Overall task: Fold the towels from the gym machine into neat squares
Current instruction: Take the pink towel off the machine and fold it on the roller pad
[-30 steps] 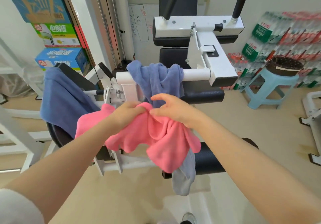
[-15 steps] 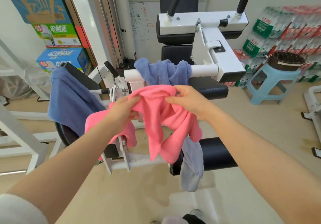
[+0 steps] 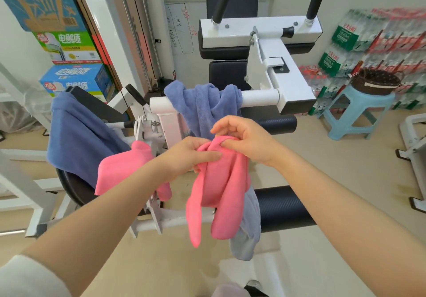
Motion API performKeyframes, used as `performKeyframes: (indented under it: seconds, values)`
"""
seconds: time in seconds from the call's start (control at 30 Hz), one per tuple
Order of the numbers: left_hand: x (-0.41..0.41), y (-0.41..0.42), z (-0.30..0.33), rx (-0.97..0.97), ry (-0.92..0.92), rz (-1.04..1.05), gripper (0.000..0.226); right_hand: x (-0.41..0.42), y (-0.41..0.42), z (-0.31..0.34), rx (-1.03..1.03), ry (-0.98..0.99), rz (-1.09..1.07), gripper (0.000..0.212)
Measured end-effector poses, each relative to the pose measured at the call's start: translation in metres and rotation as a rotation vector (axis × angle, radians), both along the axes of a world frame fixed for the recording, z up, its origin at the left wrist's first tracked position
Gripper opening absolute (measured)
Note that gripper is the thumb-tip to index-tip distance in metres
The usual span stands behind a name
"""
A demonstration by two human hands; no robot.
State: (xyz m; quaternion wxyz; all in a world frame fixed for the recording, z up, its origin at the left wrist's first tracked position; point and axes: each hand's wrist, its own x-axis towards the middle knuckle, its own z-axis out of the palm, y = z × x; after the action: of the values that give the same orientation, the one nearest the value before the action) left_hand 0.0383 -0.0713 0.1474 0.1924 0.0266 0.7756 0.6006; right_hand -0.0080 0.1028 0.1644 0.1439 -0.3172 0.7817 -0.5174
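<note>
A pink towel (image 3: 219,195) hangs crumpled in the air in front of the gym machine (image 3: 272,84). My left hand (image 3: 191,156) grips its upper edge, and part of the cloth drapes left behind my forearm. My right hand (image 3: 244,140) pinches the top of the towel between thumb and fingers, close beside the left hand. A light blue towel (image 3: 205,105) is draped over the machine's white bar. A darker blue towel (image 3: 78,135) hangs over the black pad at left. A grey towel (image 3: 247,234) hangs low behind the pink one.
A black roller pad (image 3: 283,206) juts out low, right of the towels. A light blue plastic stool (image 3: 355,114) with a dark basket (image 3: 375,82) stands at right before stacked bottle packs. Cardboard boxes (image 3: 76,77) are stacked at left. White frame parts stand at both sides.
My hands have come closer together at the top of the pink towel, and the cloth now hangs down in longer folds.
</note>
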Motion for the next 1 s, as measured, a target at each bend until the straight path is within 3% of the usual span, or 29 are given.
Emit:
performKeyframes:
  seconds: [0.17, 0.3, 0.47, 0.53, 0.67, 0.8, 0.87, 0.93, 1.0]
  values:
    - [-0.016, 0.019, 0.006, 0.287, 0.066, 0.189, 0.002, -0.019, 0.032, -0.004, 0.151, 0.118, -0.227, 0.028]
    - [-0.023, 0.024, 0.008, 0.452, -0.003, 0.301, 0.005, -0.031, 0.059, -0.017, 0.336, 0.151, -0.373, 0.021]
    - [-0.033, 0.021, -0.001, 0.669, -0.093, 0.507, 0.031, -0.042, 0.087, -0.027, 0.420, 0.109, -0.426, 0.022]
    - [-0.037, 0.027, 0.001, 0.603, -0.079, 0.495, 0.041, -0.045, 0.097, -0.030, 0.388, -0.033, -0.400, 0.019]
    - [-0.042, 0.048, 0.008, 0.217, 0.005, 0.275, 0.013, -0.045, 0.122, -0.028, 0.055, -0.461, -0.406, 0.017]
    - [-0.049, 0.071, 0.015, 0.106, 0.106, 0.280, 0.015, -0.049, 0.137, -0.021, -0.347, -0.507, -0.549, 0.018]
    - [-0.054, 0.082, 0.019, -0.004, 0.207, 0.320, 0.014, -0.050, 0.136, -0.014, -0.602, -0.622, -0.582, 0.017]
    - [-0.058, 0.093, 0.022, -0.104, 0.296, 0.355, 0.013, -0.049, 0.133, -0.007, -0.761, -0.731, -0.500, 0.013]
    - [-0.059, 0.106, 0.022, -0.111, 0.340, 0.340, 0.015, -0.044, 0.129, 0.001, -0.766, -0.784, -0.325, 0.015]
